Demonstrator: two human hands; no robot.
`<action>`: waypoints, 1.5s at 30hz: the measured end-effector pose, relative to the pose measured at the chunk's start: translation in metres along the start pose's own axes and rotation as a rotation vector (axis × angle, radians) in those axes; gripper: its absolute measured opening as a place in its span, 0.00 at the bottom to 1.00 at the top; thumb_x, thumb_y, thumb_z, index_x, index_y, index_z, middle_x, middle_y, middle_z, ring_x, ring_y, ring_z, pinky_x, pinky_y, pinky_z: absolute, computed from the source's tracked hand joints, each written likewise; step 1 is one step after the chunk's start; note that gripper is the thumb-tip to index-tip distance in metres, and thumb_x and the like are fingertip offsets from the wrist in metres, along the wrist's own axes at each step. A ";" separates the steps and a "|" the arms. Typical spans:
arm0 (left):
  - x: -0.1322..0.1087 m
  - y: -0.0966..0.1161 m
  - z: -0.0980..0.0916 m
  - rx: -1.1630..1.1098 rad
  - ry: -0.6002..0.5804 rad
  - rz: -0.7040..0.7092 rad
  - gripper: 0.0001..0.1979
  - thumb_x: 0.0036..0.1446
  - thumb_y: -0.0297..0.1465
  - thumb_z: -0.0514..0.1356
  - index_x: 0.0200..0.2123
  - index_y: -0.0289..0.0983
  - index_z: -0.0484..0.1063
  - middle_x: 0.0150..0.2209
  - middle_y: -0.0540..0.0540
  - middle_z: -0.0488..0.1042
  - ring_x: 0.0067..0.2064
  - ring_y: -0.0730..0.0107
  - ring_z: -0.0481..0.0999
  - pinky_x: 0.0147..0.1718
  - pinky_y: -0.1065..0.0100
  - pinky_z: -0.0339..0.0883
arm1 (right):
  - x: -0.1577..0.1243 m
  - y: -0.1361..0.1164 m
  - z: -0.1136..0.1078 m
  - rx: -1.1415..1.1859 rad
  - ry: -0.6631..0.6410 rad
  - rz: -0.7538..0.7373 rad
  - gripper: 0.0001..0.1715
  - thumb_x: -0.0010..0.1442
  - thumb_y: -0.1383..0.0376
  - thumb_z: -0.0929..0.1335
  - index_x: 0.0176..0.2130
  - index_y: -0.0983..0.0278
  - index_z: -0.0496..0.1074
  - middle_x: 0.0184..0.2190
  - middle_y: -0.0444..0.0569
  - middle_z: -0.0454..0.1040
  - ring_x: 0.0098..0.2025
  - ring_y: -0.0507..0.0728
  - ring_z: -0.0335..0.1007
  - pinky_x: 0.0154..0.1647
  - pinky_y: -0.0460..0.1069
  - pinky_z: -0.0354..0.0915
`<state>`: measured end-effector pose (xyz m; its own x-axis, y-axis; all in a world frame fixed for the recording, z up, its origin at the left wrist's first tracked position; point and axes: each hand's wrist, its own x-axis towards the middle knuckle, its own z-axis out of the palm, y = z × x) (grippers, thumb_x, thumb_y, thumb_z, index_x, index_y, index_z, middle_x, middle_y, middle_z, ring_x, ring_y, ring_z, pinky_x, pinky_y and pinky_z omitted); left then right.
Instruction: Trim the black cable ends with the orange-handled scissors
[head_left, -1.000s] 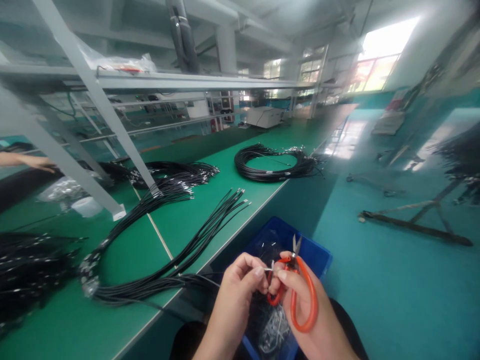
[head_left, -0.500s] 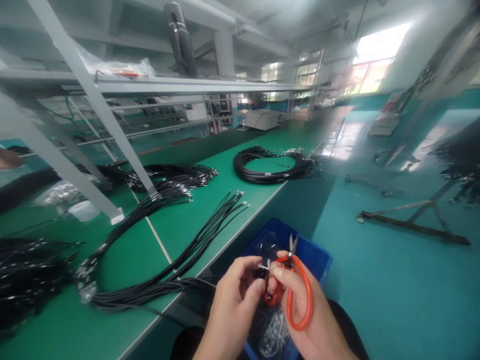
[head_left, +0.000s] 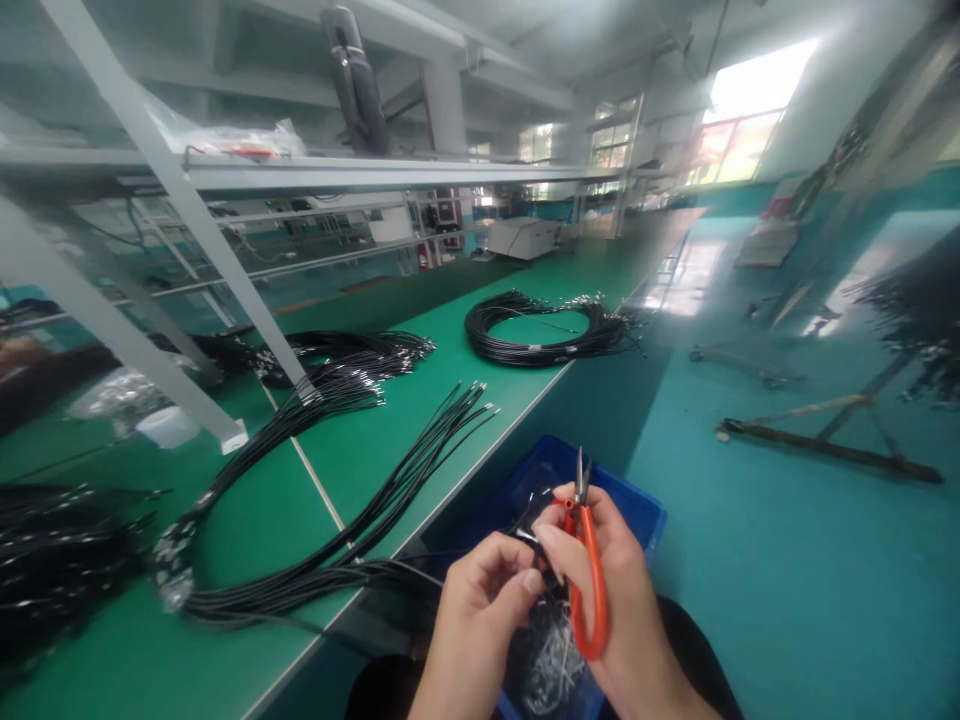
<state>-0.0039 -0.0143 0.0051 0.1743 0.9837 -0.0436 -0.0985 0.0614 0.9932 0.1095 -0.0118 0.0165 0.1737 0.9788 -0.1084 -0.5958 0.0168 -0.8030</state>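
Note:
My right hand (head_left: pixel 622 600) is closed around orange-handled scissors (head_left: pixel 587 565), blades pointing up and nearly closed. My left hand (head_left: pixel 480 620) pinches the end of a thin black wire (head_left: pixel 420 572) just left of the scissors, fingertips touching my right thumb. Both hands hover over a blue bin (head_left: pixel 637 515) on my lap, which holds a clear bag of small metal parts (head_left: pixel 551 655). The wire runs back to a bundle of black cables (head_left: pixel 315 570) lying on the green bench (head_left: pixel 247 520).
More black cable bundles lie on the bench: a coil (head_left: pixel 547 330) at the far end, a long bundle (head_left: pixel 337 385) in the middle, a heap (head_left: pixel 52 560) at the left. A grey slanted rack post (head_left: pixel 187 230) stands on the bench. Teal floor lies to the right.
The scissors have squeezed from open-handled to nearly closed and turned upright. Both hands have shifted slightly, left hand lower. The other person's hand at far left has withdrawn.

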 end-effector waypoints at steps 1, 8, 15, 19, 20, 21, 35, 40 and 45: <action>0.000 0.000 -0.001 -0.018 0.004 -0.002 0.09 0.48 0.33 0.63 0.24 0.34 0.70 0.22 0.51 0.67 0.23 0.77 0.60 0.22 0.76 0.54 | -0.001 0.001 0.000 0.012 -0.016 0.003 0.18 0.47 0.67 0.73 0.37 0.58 0.65 0.23 0.37 0.69 0.23 0.48 0.61 0.23 0.42 0.59; 0.002 0.000 -0.004 -0.057 0.021 -0.038 0.11 0.46 0.36 0.64 0.24 0.34 0.69 0.22 0.50 0.68 0.22 0.77 0.61 0.20 0.76 0.56 | -0.004 0.008 -0.010 -0.245 0.106 -0.194 0.16 0.46 0.65 0.73 0.37 0.58 0.68 0.29 0.42 0.74 0.32 0.54 0.69 0.34 0.47 0.65; 0.000 0.009 0.000 0.006 0.006 -0.040 0.10 0.48 0.33 0.63 0.23 0.33 0.68 0.21 0.52 0.64 0.23 0.76 0.60 0.23 0.75 0.56 | -0.002 0.015 -0.012 -0.505 0.004 -0.379 0.11 0.51 0.67 0.69 0.37 0.58 0.68 0.32 0.46 0.74 0.36 0.58 0.72 0.37 0.52 0.67; -0.001 0.010 0.001 0.019 -0.006 -0.017 0.08 0.50 0.31 0.63 0.24 0.33 0.69 0.22 0.52 0.65 0.23 0.77 0.61 0.23 0.75 0.57 | -0.003 0.020 -0.014 -0.609 0.009 -0.478 0.11 0.54 0.68 0.68 0.39 0.56 0.68 0.33 0.45 0.74 0.34 0.57 0.73 0.33 0.50 0.68; -0.001 0.010 0.001 0.024 -0.002 -0.013 0.07 0.50 0.31 0.63 0.25 0.33 0.70 0.22 0.52 0.66 0.23 0.77 0.62 0.22 0.75 0.57 | -0.003 0.021 -0.016 -0.648 0.007 -0.526 0.12 0.53 0.69 0.69 0.39 0.55 0.68 0.33 0.45 0.75 0.34 0.57 0.73 0.33 0.49 0.68; -0.002 0.010 0.001 0.026 0.005 -0.010 0.07 0.50 0.32 0.63 0.25 0.33 0.71 0.22 0.51 0.67 0.23 0.77 0.62 0.22 0.76 0.57 | -0.003 0.021 -0.017 -0.696 0.008 -0.583 0.14 0.53 0.69 0.69 0.40 0.55 0.69 0.34 0.45 0.75 0.34 0.57 0.73 0.33 0.49 0.68; 0.006 0.007 -0.004 0.046 0.221 0.134 0.03 0.52 0.29 0.61 0.29 0.36 0.75 0.27 0.50 0.74 0.26 0.75 0.71 0.29 0.74 0.66 | -0.032 0.005 -0.020 -0.405 -0.241 0.143 0.14 0.46 0.64 0.72 0.35 0.64 0.70 0.24 0.46 0.75 0.24 0.52 0.70 0.25 0.45 0.64; 0.005 0.002 0.000 0.144 0.219 0.194 0.03 0.53 0.28 0.60 0.29 0.37 0.74 0.25 0.51 0.72 0.26 0.74 0.70 0.28 0.74 0.65 | -0.026 -0.004 -0.017 -0.366 -0.279 0.430 0.17 0.47 0.60 0.71 0.34 0.68 0.67 0.20 0.45 0.73 0.12 0.42 0.52 0.14 0.41 0.49; 0.003 0.002 0.002 0.278 0.185 0.246 0.05 0.53 0.27 0.60 0.27 0.37 0.74 0.25 0.51 0.71 0.29 0.71 0.70 0.29 0.74 0.63 | -0.019 -0.003 -0.017 -0.353 -0.268 0.428 0.21 0.47 0.56 0.71 0.36 0.68 0.66 0.21 0.48 0.74 0.10 0.43 0.55 0.11 0.41 0.48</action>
<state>-0.0017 -0.0112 0.0072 -0.0030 0.9787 0.2054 0.1573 -0.2023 0.9666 0.1211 -0.0343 0.0107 -0.2546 0.9016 -0.3497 -0.2658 -0.4130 -0.8711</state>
